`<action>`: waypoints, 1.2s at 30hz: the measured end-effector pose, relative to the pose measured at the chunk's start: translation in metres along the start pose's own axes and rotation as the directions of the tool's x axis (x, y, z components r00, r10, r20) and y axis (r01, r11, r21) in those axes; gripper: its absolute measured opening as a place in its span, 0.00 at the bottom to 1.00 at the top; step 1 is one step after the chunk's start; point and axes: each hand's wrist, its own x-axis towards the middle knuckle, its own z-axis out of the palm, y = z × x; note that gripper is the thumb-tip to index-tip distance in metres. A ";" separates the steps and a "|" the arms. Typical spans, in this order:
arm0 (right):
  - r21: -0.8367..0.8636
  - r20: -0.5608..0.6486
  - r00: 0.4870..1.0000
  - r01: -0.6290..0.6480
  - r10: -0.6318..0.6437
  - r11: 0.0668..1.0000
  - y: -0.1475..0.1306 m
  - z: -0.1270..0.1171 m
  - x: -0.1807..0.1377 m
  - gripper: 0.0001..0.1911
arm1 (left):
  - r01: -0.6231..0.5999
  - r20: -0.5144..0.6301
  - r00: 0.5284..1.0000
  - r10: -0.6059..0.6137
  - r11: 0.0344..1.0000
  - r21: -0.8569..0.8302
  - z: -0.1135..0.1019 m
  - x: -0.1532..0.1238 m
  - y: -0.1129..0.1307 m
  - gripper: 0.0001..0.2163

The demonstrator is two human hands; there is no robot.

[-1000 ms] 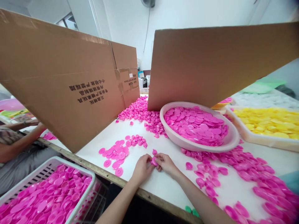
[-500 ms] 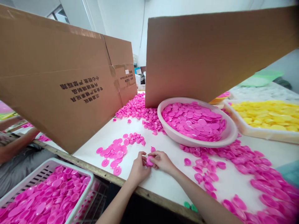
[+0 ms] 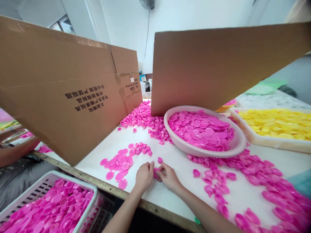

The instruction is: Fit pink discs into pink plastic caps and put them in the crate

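Between my left hand (image 3: 145, 176) and my right hand (image 3: 168, 177) is a small pink plastic piece (image 3: 156, 173), pinched by the fingers of both and partly covered by them. Both hands are closed, just above the white table near its front edge. A small round pink part (image 3: 160, 160) lies right behind my fingers. To the left, flat pink discs (image 3: 119, 163) are spread loosely, with a cluster of small pink knobs (image 3: 141, 149) behind them. Pink cup-shaped pieces (image 3: 220, 186) lie scattered to the right of my right hand.
A pale basin (image 3: 181, 147) full of pink discs stands at back right, beside a tray (image 3: 272, 142) of yellow pieces. Cardboard sheets (image 3: 97, 74) (image 3: 206, 64) wall the table. A white basket (image 3: 94, 191) of pink cups sits lower left. Another person's arm (image 3: 19, 149) shows at far left.
Both hands stay together around the pink piece; the fingers have shifted their grip and cover more of it. The whole view has tilted slightly upward.
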 end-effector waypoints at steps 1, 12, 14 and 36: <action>0.025 -0.017 1.000 0.012 -0.012 1.000 0.002 0.001 -0.001 0.07 | -0.011 -0.024 1.000 0.012 0.999 0.042 0.004 0.001 0.002 0.21; -0.055 0.015 0.983 -0.183 0.184 0.982 -0.012 0.005 0.011 0.09 | -0.030 0.016 1.000 0.027 0.981 0.191 0.007 0.002 -0.009 0.18; -0.087 0.086 0.965 -0.239 0.246 0.967 -0.021 0.003 0.014 0.06 | -0.016 0.073 0.997 -0.003 0.968 0.250 0.004 0.010 -0.007 0.20; -0.304 0.262 0.886 -0.301 0.383 0.904 -0.035 -0.002 0.020 0.05 | -0.032 0.002 0.999 0.033 0.938 0.345 0.012 0.017 0.001 0.17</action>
